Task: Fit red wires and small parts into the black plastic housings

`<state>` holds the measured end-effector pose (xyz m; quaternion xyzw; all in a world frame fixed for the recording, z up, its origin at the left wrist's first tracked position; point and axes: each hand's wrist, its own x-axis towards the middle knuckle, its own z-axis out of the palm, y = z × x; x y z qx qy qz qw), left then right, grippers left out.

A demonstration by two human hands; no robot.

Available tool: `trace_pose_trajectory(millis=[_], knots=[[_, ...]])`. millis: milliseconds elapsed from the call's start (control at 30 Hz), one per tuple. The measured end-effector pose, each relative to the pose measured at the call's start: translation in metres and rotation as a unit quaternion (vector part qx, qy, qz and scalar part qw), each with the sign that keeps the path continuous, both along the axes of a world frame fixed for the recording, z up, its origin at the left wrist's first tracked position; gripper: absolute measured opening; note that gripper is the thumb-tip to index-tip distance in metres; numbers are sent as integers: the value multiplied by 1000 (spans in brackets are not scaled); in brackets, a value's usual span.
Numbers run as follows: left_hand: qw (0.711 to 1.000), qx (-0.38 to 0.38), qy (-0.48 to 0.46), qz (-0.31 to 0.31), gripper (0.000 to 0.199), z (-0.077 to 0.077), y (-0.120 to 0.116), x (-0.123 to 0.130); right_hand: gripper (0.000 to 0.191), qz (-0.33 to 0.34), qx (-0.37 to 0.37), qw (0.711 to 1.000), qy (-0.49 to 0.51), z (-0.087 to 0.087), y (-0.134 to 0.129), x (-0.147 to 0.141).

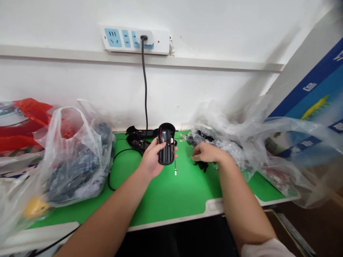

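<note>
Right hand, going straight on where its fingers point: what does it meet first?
The right hand would likely meet the red wire first, beside the black cylindrical housing in the left hand; depth is unclear.

Black slotted cylindrical housing [166,151], upright, flared top; red wire [175,161] dangling, white tip.

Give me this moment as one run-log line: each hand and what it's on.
left hand: holds black cylindrical housing with red wire | right hand: nearest small black parts, beside clear plastic bag | surface: green mat
</note>
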<state>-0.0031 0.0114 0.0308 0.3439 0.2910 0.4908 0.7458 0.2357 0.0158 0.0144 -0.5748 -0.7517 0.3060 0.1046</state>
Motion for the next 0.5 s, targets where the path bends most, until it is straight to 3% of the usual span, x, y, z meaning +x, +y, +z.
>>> trace_pose_trajectory(millis=[100,367,500], knots=[[1000,8,8,-8,37,-4,-4,4,16,2,-20,999,-40,-5,0,-2],[1000,-2,21,19,36,-8,0,3,9,-24,16,991,-130,-10,2,-16],[999,-3,16,30,39,-9,1,3,11,-39,43,994,-90,-5,2,-18]])
